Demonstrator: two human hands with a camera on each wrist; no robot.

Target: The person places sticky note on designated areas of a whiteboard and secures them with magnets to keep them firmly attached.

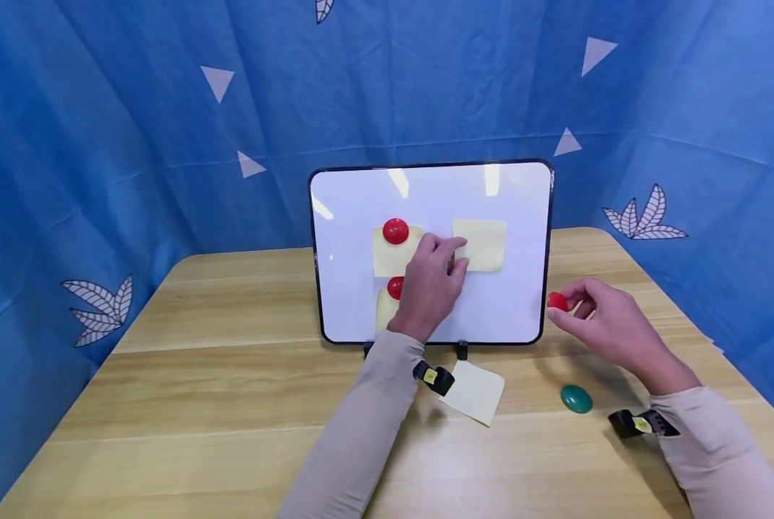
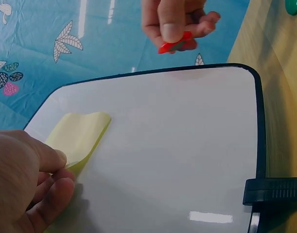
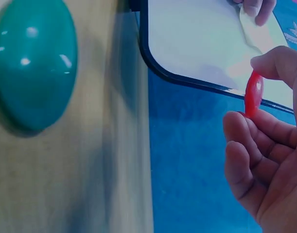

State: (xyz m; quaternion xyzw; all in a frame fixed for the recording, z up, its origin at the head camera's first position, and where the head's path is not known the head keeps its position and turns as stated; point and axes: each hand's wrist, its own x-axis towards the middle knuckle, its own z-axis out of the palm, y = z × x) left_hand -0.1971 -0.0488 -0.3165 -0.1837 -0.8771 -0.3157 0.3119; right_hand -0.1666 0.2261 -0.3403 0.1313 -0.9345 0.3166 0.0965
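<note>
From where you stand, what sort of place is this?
Probably a small makeshift recording or work corner: a pale wood-grain table with blue leaf-and-triangle-printed fabric hanging behind and beside it, and a black-framed rectangular whiteboard standing on top.

The head view looks forward and down on the whiteboard (image 1: 500, 310) from farthest off; the left-wrist view looks closely across its face rightward; the right-wrist view looks in from beyond its right edge. Both wrist views share its lower right corner.
</note>
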